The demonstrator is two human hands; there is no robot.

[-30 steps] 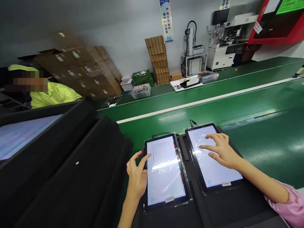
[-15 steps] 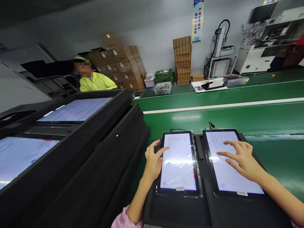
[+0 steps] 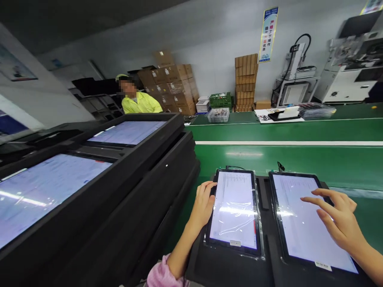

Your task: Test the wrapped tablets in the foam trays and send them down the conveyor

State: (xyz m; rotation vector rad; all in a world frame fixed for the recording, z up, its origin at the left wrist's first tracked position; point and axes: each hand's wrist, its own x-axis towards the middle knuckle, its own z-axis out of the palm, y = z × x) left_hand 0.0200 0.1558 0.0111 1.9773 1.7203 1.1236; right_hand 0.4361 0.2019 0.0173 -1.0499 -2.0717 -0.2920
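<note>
Black tray (image 3: 223, 266), two tablets (image 3: 235, 217) aboard!
And it's the green bench (image 3: 233, 157) underneath, tray at the near side, tablets lying side by side; over beyond the white strip (image 3: 287, 143), a clear box (image 3: 219, 115) and a white sheet (image 3: 261, 116) rest there.

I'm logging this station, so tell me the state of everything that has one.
Left tablet, screen lit
Right tablet, screen lit
Nearer tray tablet, lit
Farther tray tablet, lit
Black trays, stacked
Cardboard boxes, stacked
Left hand, slightly curled at left tablet's edge
Right hand, spread over right tablet
</note>
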